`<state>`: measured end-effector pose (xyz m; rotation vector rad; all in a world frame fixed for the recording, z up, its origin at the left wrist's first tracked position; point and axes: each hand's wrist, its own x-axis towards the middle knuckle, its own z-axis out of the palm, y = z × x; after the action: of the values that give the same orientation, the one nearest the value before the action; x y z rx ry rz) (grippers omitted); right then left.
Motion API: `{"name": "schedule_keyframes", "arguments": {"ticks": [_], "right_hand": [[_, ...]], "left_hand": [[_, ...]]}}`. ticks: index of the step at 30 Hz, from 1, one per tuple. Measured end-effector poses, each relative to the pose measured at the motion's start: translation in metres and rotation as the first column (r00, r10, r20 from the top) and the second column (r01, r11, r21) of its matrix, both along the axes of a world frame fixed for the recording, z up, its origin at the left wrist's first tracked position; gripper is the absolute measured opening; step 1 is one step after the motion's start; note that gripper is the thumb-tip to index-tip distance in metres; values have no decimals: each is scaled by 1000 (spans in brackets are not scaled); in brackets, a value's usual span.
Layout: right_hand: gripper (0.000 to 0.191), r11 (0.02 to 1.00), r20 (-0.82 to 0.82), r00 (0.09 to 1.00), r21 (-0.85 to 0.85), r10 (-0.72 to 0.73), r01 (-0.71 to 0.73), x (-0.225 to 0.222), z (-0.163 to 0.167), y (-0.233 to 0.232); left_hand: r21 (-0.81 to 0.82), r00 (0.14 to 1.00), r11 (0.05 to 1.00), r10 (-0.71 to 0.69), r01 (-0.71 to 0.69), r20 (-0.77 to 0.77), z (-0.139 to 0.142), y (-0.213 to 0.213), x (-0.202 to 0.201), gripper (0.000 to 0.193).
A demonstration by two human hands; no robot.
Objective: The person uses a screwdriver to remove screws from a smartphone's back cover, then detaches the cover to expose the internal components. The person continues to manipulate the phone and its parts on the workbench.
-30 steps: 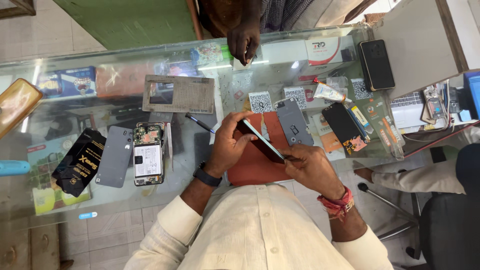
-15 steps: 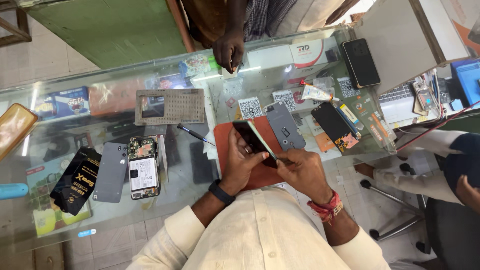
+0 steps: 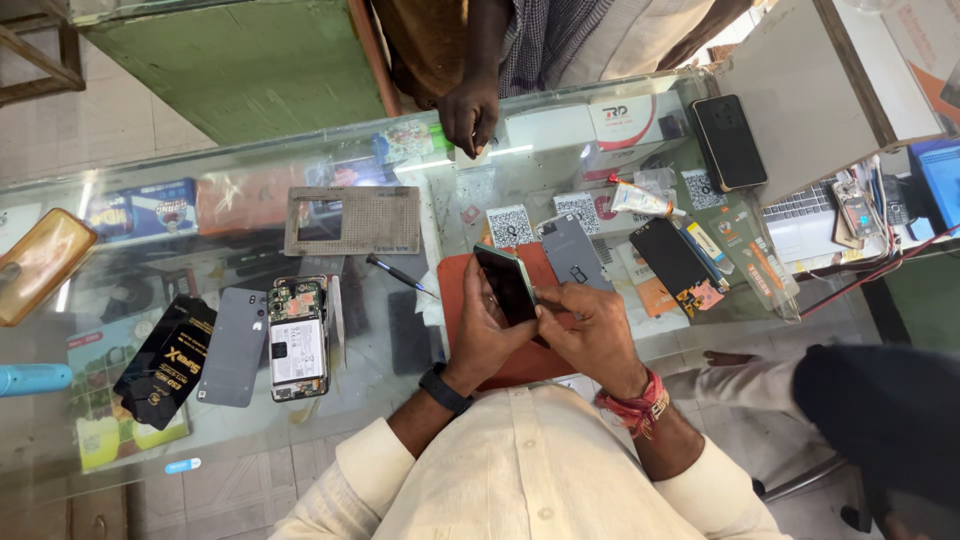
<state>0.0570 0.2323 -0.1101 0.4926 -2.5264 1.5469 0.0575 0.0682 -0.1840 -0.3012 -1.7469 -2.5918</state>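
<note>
Both hands (image 3: 545, 325) gripping green-edged phone (image 3: 507, 285), fingers seemingly curled

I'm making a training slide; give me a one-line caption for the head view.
Both hands, left hand and right hand, hold a green-edged phone over a red mat on a glass counter.

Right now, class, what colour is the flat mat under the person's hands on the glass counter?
Reddish-brown; the flat mat lies beneath both hands, seen best in the head view.

Glass counter (image 3: 250, 420) — opened phone (image 3: 298, 340), red mat (image 3: 458, 290), glue tube (image 3: 640, 200).
</note>
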Motion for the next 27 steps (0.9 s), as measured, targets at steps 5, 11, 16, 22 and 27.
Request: {"name": "schedule_keyframes", "arguments": {"ticks": [5,11,16,22,27], "right_hand": [[18,999,-78,997,27,-15,18,-8,2,-9],[23,999,-148,989,51,-10,18,-6,21,-21],[37,999,-238,971,38,-26,36,-8,39,-23],[37,999,-194,981,18,-33,37,-14,44,-24],[25,994,-147,984,-3,-106,106,-28,33,-21]], "left_hand": [[-64,999,997,46,-46,-1,-10,-5,-3,111],[-52,996,995,83,-85,-41,-6,-14,0,110],[-87,994,992,80,-87,-74,5,-13,-4,107],[-207,987,972,78,-107,-144,18,-7,-13,102],[-202,995,978,34,-54,-98,18,-3,-21,111]]}}
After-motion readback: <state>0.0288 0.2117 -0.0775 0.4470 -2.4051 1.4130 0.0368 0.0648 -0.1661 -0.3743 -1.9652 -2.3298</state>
